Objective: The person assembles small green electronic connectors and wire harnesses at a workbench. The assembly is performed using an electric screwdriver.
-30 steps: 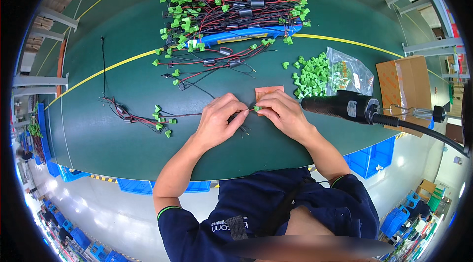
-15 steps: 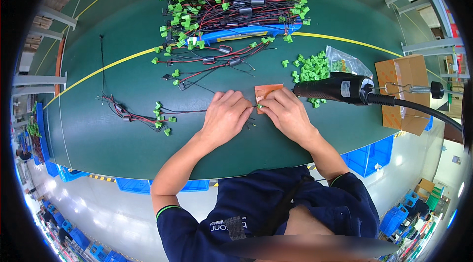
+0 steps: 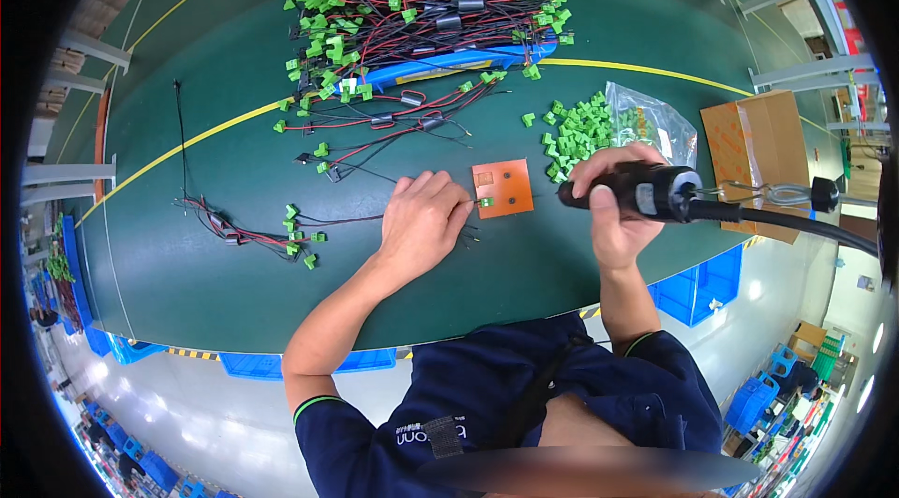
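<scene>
A green connector on the orange block could have twisted if the left hand, pinching a wire left of the block, slackened, or the right hand, gripping a power tool right of it, pressed askew.

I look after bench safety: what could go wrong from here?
The black electric screwdriver in the right hand points toward the left hand; a slip might jab its fingers. The small green terminal block on the orange plate could shift if nudged. The screwdriver is also near the loose green terminal block pile, so a careless swing might scatter some.
</scene>
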Action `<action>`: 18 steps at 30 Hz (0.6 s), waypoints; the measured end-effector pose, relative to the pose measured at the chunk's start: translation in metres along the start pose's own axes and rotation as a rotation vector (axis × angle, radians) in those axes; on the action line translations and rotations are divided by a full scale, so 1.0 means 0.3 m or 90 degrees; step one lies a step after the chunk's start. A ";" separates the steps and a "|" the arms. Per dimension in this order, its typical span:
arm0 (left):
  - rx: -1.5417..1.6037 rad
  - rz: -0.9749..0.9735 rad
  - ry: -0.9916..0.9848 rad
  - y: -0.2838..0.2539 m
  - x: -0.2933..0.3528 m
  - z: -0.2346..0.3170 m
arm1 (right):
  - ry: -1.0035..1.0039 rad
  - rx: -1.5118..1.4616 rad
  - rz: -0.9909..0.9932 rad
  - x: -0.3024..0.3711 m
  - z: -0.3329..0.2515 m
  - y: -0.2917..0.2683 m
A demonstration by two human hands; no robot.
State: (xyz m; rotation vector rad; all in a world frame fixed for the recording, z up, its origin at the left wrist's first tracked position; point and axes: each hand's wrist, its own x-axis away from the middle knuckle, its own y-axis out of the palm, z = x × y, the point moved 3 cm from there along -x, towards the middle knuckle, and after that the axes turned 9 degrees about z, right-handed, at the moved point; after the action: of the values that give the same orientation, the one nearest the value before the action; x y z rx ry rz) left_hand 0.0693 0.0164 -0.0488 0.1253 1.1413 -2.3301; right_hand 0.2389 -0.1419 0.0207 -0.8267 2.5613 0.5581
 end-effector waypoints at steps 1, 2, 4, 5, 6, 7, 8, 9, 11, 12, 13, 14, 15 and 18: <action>0.002 0.009 -0.004 -0.001 -0.001 0.000 | -0.025 0.062 -0.074 -0.005 0.003 -0.009; 0.003 0.012 -0.007 0.001 0.001 -0.001 | -0.058 0.112 -0.131 -0.024 -0.003 0.023; -0.007 0.024 -0.010 0.005 0.005 0.001 | 0.034 -0.062 -0.083 -0.017 -0.008 0.104; -0.004 0.027 -0.012 0.003 0.005 0.002 | 0.035 -0.060 -0.087 -0.016 -0.004 0.108; -0.008 0.024 -0.010 0.002 0.002 0.003 | 0.082 -0.105 -0.098 -0.013 0.011 0.110; -0.011 0.022 -0.008 0.001 0.000 0.003 | 0.130 -0.150 -0.109 -0.009 0.028 0.112; -0.010 0.023 -0.011 0.002 0.000 0.001 | 0.132 -0.150 -0.111 -0.005 0.048 0.117; -0.008 0.029 -0.006 0.003 0.000 0.001 | 0.102 -0.148 -0.124 -0.001 0.066 0.125; -0.005 0.036 -0.006 0.005 0.000 -0.002 | 0.088 -0.190 -0.133 0.003 0.075 0.147; -0.001 0.041 -0.001 0.005 0.001 -0.003 | 0.091 -0.191 -0.137 0.006 0.081 0.155; 0.003 0.046 0.003 0.005 0.002 -0.005 | 0.089 -0.213 -0.138 0.007 0.086 0.161; 0.004 0.049 0.000 0.007 0.002 -0.007 | 0.086 -0.236 -0.139 0.007 0.089 0.164; 0.005 0.054 0.004 0.008 0.002 -0.008 | 0.088 -0.235 -0.142 0.007 0.093 0.168; 0.008 0.062 0.007 0.010 0.003 -0.011 | 0.081 -0.228 -0.147 0.008 0.101 0.174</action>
State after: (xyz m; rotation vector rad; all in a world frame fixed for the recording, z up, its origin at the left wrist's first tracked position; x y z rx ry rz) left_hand 0.0697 0.0172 -0.0532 0.1948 1.1009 -2.2534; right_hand 0.2122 -0.0894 0.0072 -1.2970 2.4633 0.9322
